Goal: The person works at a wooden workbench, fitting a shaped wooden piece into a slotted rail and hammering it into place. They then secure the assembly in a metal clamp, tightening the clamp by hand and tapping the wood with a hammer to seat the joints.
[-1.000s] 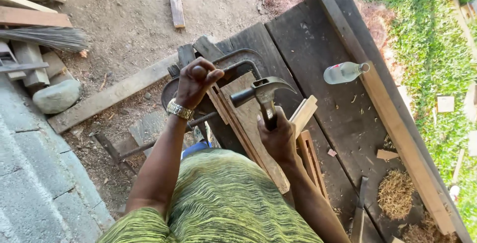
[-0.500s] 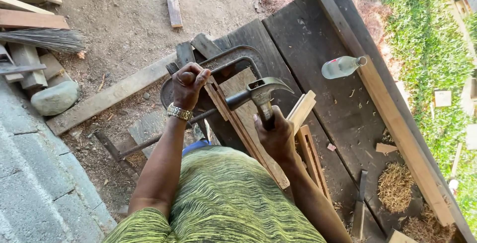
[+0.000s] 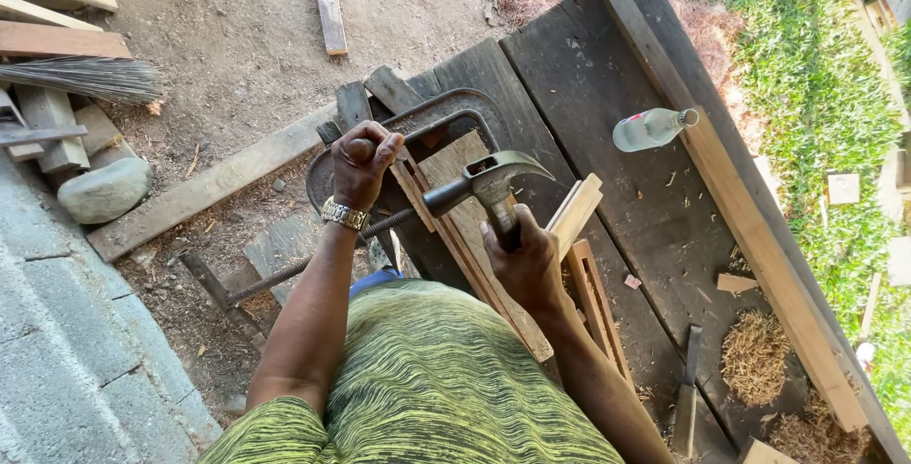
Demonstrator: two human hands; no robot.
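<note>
Nearby, clear bottle (image 3: pixel 651 128) on dark workbench (image 3: pixel 607 84), contents unclear.

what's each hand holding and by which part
Right hand grips the claw hammer by its handle. Left hand is closed around something small; cannot tell what.

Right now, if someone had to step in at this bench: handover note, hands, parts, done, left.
Left hand: fist closed on a small upright tool, its tip hidden, set on the edge of the light wooden strips.
Right hand: gripping the claw hammer by the handle, head beside the left fist.
Parts: strips lie across the dark plank workbench, inside the frame of a large metal clamp. Clear bottle lies on the bench; a chisel-like tool lies lower right.
Done: strips positioned and steadied.
Left: cannot tell how far the work has gone; hammer blows appear to be under way.
</note>
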